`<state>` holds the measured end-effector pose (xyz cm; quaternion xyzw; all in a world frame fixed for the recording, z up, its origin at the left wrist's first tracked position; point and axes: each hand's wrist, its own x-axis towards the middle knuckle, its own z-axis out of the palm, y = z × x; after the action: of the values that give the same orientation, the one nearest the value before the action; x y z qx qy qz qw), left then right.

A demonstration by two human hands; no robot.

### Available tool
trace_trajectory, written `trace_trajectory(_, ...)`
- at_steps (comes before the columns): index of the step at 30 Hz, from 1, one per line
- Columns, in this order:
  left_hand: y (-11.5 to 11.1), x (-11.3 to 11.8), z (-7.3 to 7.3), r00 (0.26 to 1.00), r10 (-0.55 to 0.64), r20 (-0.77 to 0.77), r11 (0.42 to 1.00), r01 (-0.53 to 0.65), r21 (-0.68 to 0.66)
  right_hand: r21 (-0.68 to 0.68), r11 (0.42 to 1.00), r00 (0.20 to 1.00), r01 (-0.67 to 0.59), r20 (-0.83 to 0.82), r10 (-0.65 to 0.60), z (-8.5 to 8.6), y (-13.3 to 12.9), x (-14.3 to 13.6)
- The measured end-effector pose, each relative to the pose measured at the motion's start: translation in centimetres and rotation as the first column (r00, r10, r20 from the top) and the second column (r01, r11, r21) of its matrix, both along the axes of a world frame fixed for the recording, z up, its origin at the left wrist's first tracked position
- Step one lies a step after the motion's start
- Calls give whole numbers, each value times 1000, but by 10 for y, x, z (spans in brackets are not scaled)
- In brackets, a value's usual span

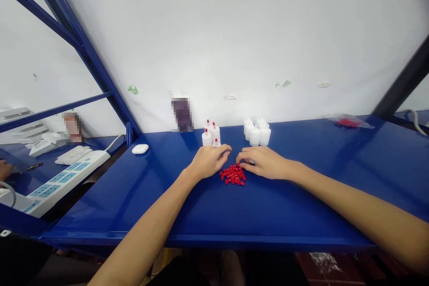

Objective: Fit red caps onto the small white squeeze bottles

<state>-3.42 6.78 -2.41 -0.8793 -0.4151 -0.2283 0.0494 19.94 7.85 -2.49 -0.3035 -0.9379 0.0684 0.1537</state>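
Note:
A small pile of red caps lies on the blue table between my two hands. My left hand hovers at the pile's upper left, thumb and forefinger apart, with nothing seen between them. Just beyond it stand several white squeeze bottles with red tips; the nearest is partly hidden by the hand. My right hand is at the pile's upper right, its thumb and fingertips closed on a red cap at the pile's edge. A bit of white shows under its fingers, too hidden to name. Behind it stands a group of white bottles without red tips.
A white earbud case lies left on the blue table. A clear bag with red pieces is at the back right. A phone-like blurred object leans on the wall. Left, a power strip sits beyond the blue frame.

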Motion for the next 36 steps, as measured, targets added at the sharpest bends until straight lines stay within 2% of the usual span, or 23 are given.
trace_trajectory(4, -1, 2, 0, 999, -47, 23, 999, 47, 13, -48, 998, 995, 46, -90, -51, -2, 0, -3)
trace_trajectory(7, -3, 5, 1, 993, -112, 49, 993, 109, 51, -214, 974, 952, 79, -273, -137, -1, -4, -8)
trace_trajectory(10, -5, 8, 3, 987, -143, 73, 984, 133, 119, -435, 900, 856, -13, -471, -215, 3, -9, -14)
trace_trajectory(13, -6, 10, 3, 981, -163, 106, 970, 140, 197, -532, 841, 793, -94, -551, -260, 6, -12, -17)
trace_trajectory(14, -7, 11, 3, 979, -170, 115, 966, 142, 216, -529, 843, 788, -94, -557, -262, 6, -12, -17)
trace_trajectory(16, -7, 13, 2, 974, -185, 130, 961, 151, 230, -467, 882, 799, -66, -554, -233, 6, -13, -16)
trace_trajectory(19, -9, 15, 0, 971, -208, 119, 961, 180, 212, -285, 959, 858, 1, -492, -147, 5, -14, -14)
trace_trajectory(21, -10, 16, -2, 972, -216, 89, 961, 195, 198, -197, 980, 895, 35, -430, -118, 3, -15, -13)
trace_trajectory(28, -11, 19, -4, 973, -229, 31, 950, 216, 225, -134, 989, 940, 55, -328, -97, 4, -22, -14)
trace_trajectory(36, -12, 19, 0, 968, -212, -134, 934, 241, 266, -78, 988, 952, 130, -269, -146, 4, -23, -17)
